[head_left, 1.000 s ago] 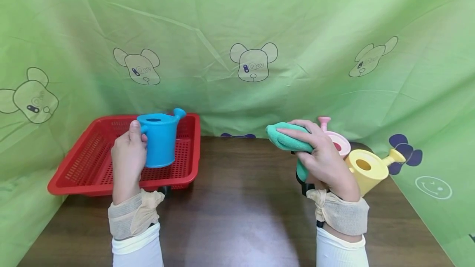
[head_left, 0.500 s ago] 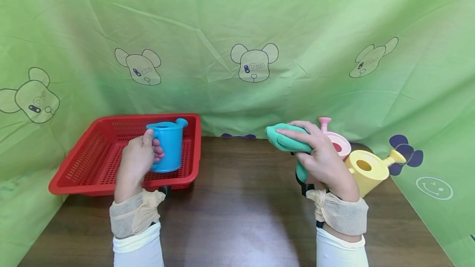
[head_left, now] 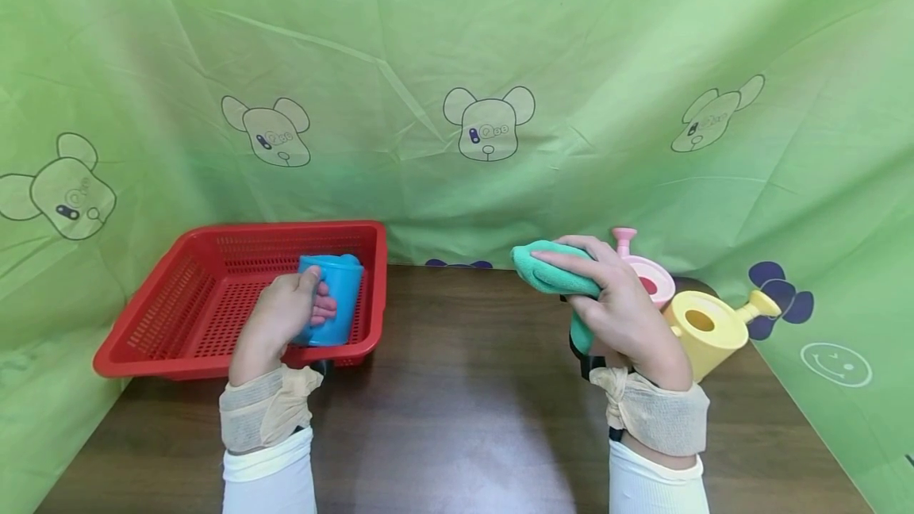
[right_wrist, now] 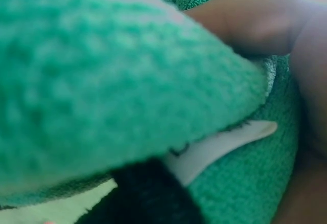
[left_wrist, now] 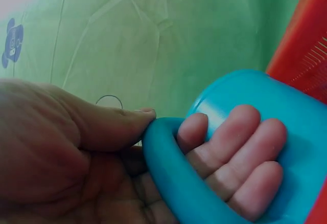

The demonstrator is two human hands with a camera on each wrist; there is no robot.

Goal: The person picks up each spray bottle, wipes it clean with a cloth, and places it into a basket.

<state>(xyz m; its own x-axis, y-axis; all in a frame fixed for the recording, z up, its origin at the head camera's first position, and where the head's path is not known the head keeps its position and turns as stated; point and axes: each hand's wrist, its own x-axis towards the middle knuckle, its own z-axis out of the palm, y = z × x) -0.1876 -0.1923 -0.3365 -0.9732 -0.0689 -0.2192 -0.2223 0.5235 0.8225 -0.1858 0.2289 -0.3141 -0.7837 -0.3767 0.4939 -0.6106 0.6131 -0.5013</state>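
Observation:
My left hand [head_left: 286,304] holds a blue toy watering can [head_left: 341,300] by its handle, inside the right part of the red plastic basket [head_left: 114,343]. In the left wrist view the fingers pass through the handle loop [left_wrist: 171,168] and the thumb lies on top of it. The can leans a little; whether its base touches the basket floor is hidden. Over the right side of the table, my right hand [head_left: 628,312] grips a bunched green cloth [head_left: 553,266]. The right wrist view shows the cloth's terry surface and a white label [right_wrist: 219,147] close up.
Right of my right hand stand a yellow watering can [head_left: 703,331] and, partly hidden by that hand, a pink watering can [head_left: 650,276]. A green printed curtain [head_left: 400,101] surrounds the back and sides of the brown wooden table [head_left: 457,387].
My left hand has lowered the blue watering can and moved it slightly right, deeper into the basket; the can now tilts more. The right hand and its cloth have stayed put.

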